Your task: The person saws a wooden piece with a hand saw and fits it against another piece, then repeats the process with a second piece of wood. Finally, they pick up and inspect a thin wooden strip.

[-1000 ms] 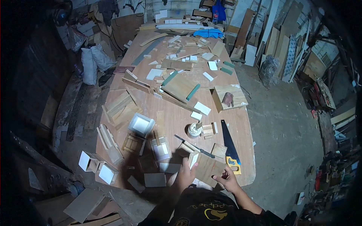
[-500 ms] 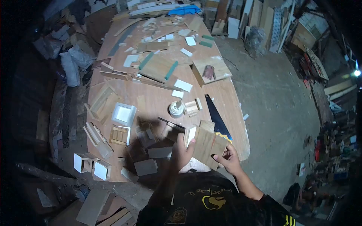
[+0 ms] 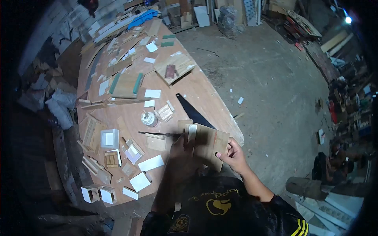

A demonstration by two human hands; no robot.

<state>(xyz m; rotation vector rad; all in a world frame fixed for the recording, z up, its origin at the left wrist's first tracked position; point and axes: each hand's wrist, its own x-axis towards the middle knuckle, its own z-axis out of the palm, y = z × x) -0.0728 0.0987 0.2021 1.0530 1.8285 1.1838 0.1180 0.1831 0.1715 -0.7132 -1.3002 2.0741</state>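
Observation:
A wooden piece (image 3: 208, 143) with a small white strip (image 3: 192, 133) on its left part is held over the near edge of the table. My right hand (image 3: 233, 156) grips its right edge, thumb on the face. In shadow, my left hand (image 3: 182, 146) is closed at its left side, and a thin dark tool (image 3: 157, 133) sticks out leftward from that hand. Behind the piece lies a handsaw (image 3: 193, 112) with a black blade. An open jar of pale paste (image 3: 149, 118) stands to the left, beside a small wooden frame piece (image 3: 165, 112).
The wooden table (image 3: 208, 98) carries a wooden box (image 3: 173, 67) with a reddish roll (image 3: 170, 71) on top, a board with green strips (image 3: 126, 85), a white tray (image 3: 110, 139) and several small white-faced boxes. Concrete floor (image 3: 260, 86) lies to the right.
The view has turned to the right, so the table appears farther left. The wooden piece stays in both hands, and my left hand is now darker in shadow.

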